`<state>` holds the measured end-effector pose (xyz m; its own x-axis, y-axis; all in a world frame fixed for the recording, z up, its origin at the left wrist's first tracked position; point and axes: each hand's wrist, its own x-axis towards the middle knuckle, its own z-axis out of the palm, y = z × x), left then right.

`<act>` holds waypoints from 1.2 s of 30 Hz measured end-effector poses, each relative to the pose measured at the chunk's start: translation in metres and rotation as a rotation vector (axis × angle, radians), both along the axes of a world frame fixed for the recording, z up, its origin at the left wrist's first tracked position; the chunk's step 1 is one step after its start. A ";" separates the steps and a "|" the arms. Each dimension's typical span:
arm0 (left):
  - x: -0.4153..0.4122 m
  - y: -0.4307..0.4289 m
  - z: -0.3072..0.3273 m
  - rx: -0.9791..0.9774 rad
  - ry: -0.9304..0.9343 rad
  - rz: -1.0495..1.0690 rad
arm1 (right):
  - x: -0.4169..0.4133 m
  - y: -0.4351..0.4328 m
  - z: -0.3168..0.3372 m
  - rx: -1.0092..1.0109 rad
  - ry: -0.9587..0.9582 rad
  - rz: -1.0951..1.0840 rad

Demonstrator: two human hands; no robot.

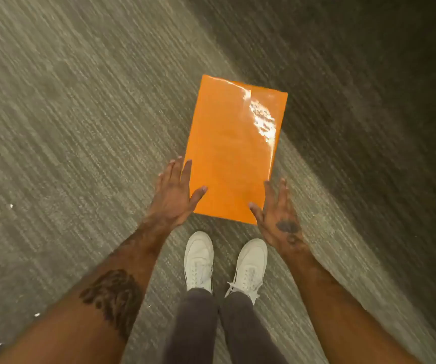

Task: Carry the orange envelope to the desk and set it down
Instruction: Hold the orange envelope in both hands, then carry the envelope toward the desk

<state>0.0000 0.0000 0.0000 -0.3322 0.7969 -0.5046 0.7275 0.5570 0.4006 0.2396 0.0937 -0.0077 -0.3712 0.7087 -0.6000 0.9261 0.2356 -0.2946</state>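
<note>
Head view: a glossy orange envelope (234,151) sits above the grey carpet (80,114), its near corners flanked by both hands with fingers spread; whether it lies on the floor or is lifted cannot be told. The left hand (176,191) touches its near-left edge, thumb on top, and the right hand (277,212) meets the near-right corner. White shoes (224,261) stand just behind.
</note>
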 end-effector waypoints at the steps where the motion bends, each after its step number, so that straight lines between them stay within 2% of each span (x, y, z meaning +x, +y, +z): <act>1: 0.000 0.000 -0.019 -0.012 -0.011 0.016 | 0.000 0.000 -0.017 -0.002 -0.010 -0.016; 5: -0.006 0.005 -0.076 -0.029 -0.118 0.221 | 0.002 0.005 -0.077 -0.022 0.032 -0.152; 9: -0.009 0.010 -0.106 -0.055 -0.417 0.541 | -0.005 0.007 -0.105 -0.084 0.232 -0.365; 12: -0.005 0.014 -0.114 -0.069 -0.473 0.648 | -0.015 0.008 -0.113 -0.181 0.368 -0.542; 16: -0.002 0.015 -0.108 -0.020 -0.447 0.609 | -0.020 0.011 -0.109 -0.241 0.410 -0.733; 23: -0.004 0.039 -0.063 0.037 -0.442 0.547 | -0.023 0.037 -0.068 -0.283 0.453 -0.802; 36: -0.012 0.176 0.059 0.122 -0.514 0.322 | -0.013 0.126 0.049 -0.222 0.574 -0.970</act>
<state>-0.0123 0.1757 0.0587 -0.3038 0.7591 -0.5757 0.2278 0.6447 0.7297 0.2264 0.2199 0.0409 0.0142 0.7452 -0.6667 0.4050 -0.6139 -0.6776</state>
